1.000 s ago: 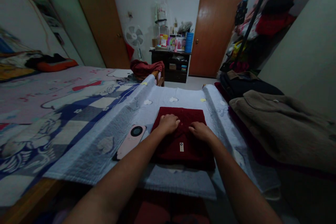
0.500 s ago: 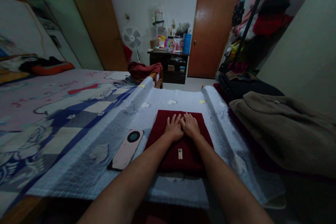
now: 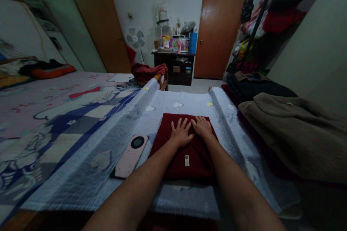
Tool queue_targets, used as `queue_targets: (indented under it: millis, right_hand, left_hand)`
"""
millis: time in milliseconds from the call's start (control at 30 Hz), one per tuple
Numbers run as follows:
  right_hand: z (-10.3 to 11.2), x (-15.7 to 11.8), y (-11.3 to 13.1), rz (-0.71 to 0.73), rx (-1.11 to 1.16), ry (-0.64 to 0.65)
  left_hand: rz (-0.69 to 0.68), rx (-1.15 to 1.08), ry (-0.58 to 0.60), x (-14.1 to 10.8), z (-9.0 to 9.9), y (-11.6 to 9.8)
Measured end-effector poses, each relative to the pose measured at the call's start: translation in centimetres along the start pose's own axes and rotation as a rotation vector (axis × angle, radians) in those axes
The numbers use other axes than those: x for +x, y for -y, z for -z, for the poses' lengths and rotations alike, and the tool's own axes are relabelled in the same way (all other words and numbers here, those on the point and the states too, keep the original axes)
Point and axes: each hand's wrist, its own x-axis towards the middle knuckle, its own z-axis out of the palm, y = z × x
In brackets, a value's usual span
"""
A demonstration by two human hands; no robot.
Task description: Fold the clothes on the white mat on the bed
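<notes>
A dark red garment [image 3: 162, 151], folded into a flat rectangle, lies in front of me with a small pale tag [image 3: 187, 160] on its near part. My left hand [image 3: 181, 132] rests flat on its upper middle, fingers spread. Beside it, my right hand [image 3: 202, 127] lies palm down near the garment's far right corner, fingers stretched out. Neither hand grips anything. Under the garment is a pale blue quilted cloth [image 3: 187, 101] with heart shapes. Left of the garment lies a pink phone [image 3: 130, 157] with a round dark camera ring.
Folded clothes, a grey-brown fleece [image 3: 287, 133] among them, are piled on the right. A patterned bed [image 3: 62, 115] spreads on the left, with a red cloth [image 3: 149, 73] at its far corner. Beyond stand a dark cabinet [image 3: 159, 66] and a fan [image 3: 135, 39].
My right hand has slid right, toward the garment's far right corner, away from my left hand. The left hand stays nearly in place, its fingers spread wider.
</notes>
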Motion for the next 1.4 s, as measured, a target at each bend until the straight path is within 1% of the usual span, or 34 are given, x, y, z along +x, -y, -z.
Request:
queue_targets:
  millis: [167,333,400,467,600,667,700,767,833,900,1000,1100,1233,1400]
  right_hand:
    - [-0.2,0.1,-0.7,-0.013,-0.030,-0.001]
    - [-0.3,-0.5,-1.4,-0.027,-0.017,-0.042]
    - [-0.3,-0.9,-2.0,-0.011,-0.015,-0.043]
    - [-0.1,-1.4,-2.8,0.022,-0.011,-0.017]
    - [1.5,-2.3,-4.4,0.076,-0.001,0.076]
    - [2.6,-2.8,-4.5,0.077,-0.003,0.102]
    - [3.1,-3.0,-4.3,0.078,-0.004,0.095]
    - [3.5,-3.8,-3.3,0.085,-0.005,0.035]
    - [3.0,-5.0,-1.9,0.103,-0.006,-0.038]
    - [1.8,-6.4,-0.7,0.123,-0.016,-0.072]
    - [0.1,-8.2,0.0,0.133,-0.041,-0.123]
    - [-0.6,-8.9,-0.2,0.116,-0.036,-0.154]
    - [-0.5,-9.3,-0.8,0.093,-0.015,-0.186]
    - [-1.1,-10.2,-1.7,0.009,0.020,-0.219]
  left_hand:
    - [0.007,0.006,-0.016,0.0,-0.2,0.0]
    - [0.006,0.029,-0.014,0.1,-0.4,0.0]
    - [0.008,0.025,-0.013,0.1,-0.4,0.0]
    - [0.008,0.016,-0.015,0.1,-0.3,0.0]
    - [0.012,-0.004,-0.017,-0.1,-0.1,-0.1]
    - [0.013,-0.008,-0.016,-0.2,-0.1,-0.1]
    - [0.011,-0.008,-0.015,-0.2,0.0,-0.1]
    - [0.008,-0.004,-0.015,-0.2,0.0,-0.1]
    - [0.011,0.000,-0.013,-0.2,0.0,-0.2]
    - [0.010,0.001,-0.011,-0.2,0.0,-0.1]
    - [0.001,0.000,-0.015,-0.3,0.0,-0.1]
    - [0.001,0.000,-0.017,-0.3,-0.1,0.0]
    - [0.006,-0.010,-0.019,-0.2,0.0,-0.1]
    - [0.006,-0.007,0.001,-0.4,0.4,-0.2]
